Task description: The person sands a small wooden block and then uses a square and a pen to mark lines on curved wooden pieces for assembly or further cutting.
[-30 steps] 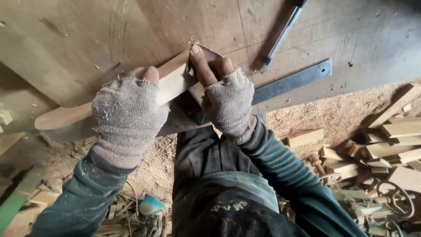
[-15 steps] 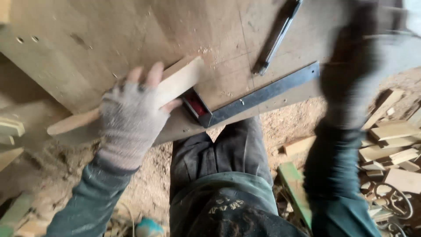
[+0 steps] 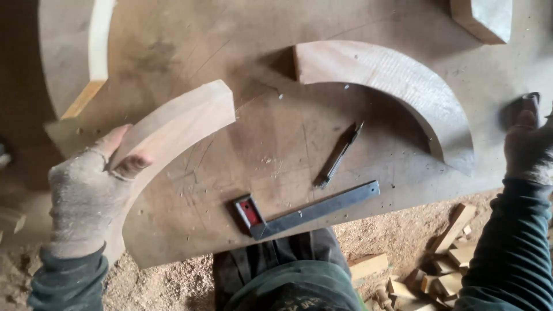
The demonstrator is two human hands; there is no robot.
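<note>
The desk (image 3: 173, 52) ended at its near edge just below the try square (image 3: 305, 213), with bare board between the two arcs. The left hand (image 3: 92, 198), in a fingerless glove, gripped the curved wooden piece (image 3: 173, 129), pale and smooth-faced, at its lower end by the desk's left edge. The right hand (image 3: 527, 147) rested at the right edge; its grip could not be told. A pencil (image 3: 340, 155) lay beside a second curved piece (image 3: 397, 83).

Both hands, left hand (image 3: 86, 198) and right hand (image 3: 527, 147), wear dusty grey fingerless gloves, dark green sleeves.
</note>
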